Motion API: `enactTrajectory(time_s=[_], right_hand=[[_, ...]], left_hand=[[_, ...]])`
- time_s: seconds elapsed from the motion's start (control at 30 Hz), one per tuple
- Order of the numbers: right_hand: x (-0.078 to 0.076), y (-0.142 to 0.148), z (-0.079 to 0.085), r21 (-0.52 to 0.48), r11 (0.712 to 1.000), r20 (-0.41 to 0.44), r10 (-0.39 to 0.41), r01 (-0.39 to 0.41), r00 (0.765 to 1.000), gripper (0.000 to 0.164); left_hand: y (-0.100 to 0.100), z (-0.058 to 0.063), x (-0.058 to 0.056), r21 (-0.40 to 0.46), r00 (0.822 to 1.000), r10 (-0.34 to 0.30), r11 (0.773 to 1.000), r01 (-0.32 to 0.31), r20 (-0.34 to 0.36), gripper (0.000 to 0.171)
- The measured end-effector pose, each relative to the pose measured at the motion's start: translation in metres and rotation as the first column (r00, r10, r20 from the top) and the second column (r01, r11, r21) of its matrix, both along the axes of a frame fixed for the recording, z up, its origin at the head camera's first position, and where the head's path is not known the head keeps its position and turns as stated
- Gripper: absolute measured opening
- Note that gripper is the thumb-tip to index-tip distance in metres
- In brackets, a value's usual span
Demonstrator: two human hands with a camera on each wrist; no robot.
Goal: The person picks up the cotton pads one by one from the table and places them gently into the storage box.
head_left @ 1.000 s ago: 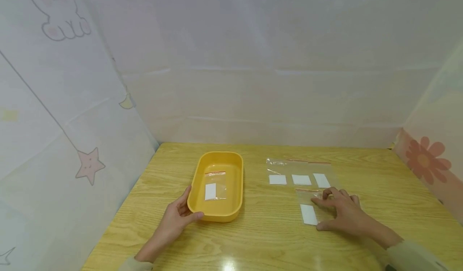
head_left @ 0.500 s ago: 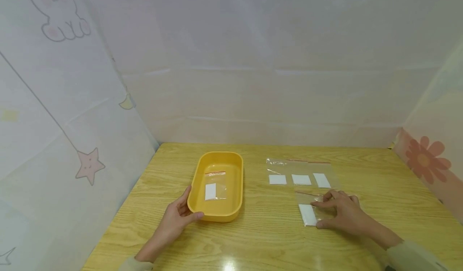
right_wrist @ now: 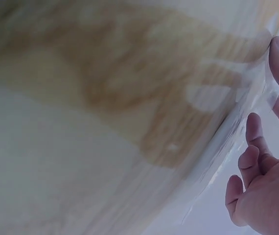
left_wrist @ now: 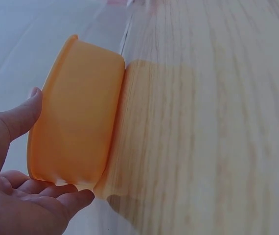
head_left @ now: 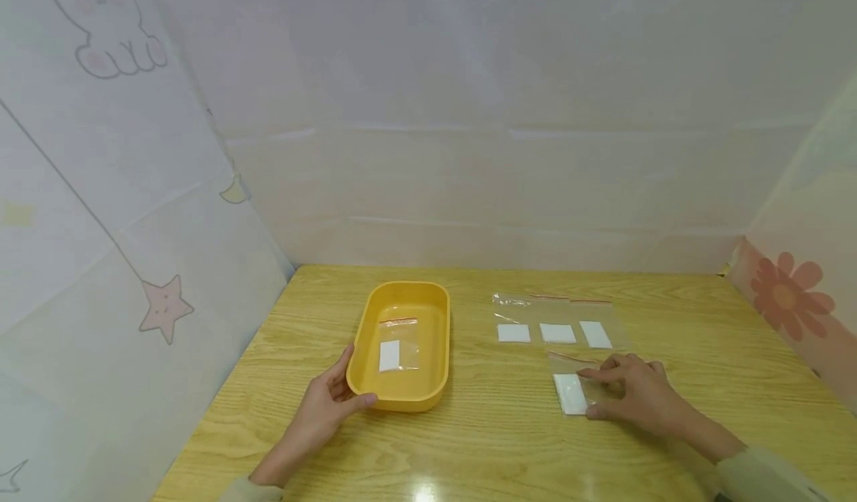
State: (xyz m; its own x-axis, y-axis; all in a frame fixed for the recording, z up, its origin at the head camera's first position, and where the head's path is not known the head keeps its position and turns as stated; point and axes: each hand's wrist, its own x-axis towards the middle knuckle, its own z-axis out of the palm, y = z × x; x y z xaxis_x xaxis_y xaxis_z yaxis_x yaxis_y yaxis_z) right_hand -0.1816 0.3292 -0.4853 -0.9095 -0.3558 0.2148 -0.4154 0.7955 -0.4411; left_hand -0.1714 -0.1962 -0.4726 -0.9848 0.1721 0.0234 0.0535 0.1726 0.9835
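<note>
Yellow tray and clear bags with white inserts, two hands at work.
Right hand [head_left: 643, 396]: thumb and index finger bent together, pinching the right side of one red-striped clear bag [head_left: 564, 365] on the tabletop [head_left: 489, 442], a white insert [head_left: 570, 396] inside; left hand [head_left: 326, 405]: thumb on the rim, fingers against the outer wall, gripping the near left corner of the yellow tray [head_left: 428, 379], which contains one clear bag [head_left: 410, 353] with its own white rectangle [head_left: 390, 355]; beyond the pinched bag, a row of clear bags [head_left: 550, 309] showing three white rectangles [head_left: 558, 333].
</note>
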Motion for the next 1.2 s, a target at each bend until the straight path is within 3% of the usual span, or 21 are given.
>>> enactTrajectory(time_s=[0.87,1.03,1.2], right_hand=[[0.0013,-0.0094,0.0075,0.026,0.999,-0.046,-0.019,0.021,0.999,0.062],[0.0012,-0.0089,0.0093,-0.027,0.999,0.029,-0.025,0.026,0.999,0.065],[0.001,-0.0071,0.0096,-0.139,0.99,0.145,0.024,-0.003,0.989,0.068]], left_hand=[[0.0002,0.0016,0.0,0.012,1.0,-0.007,1.0,0.007,0.002,0.096],[0.0003,0.0013,-0.0001,0.007,1.0,-0.005,1.0,0.005,0.001,0.096],[0.001,0.0008,-0.0006,0.011,1.0,0.005,1.0,-0.005,0.014,0.095]])
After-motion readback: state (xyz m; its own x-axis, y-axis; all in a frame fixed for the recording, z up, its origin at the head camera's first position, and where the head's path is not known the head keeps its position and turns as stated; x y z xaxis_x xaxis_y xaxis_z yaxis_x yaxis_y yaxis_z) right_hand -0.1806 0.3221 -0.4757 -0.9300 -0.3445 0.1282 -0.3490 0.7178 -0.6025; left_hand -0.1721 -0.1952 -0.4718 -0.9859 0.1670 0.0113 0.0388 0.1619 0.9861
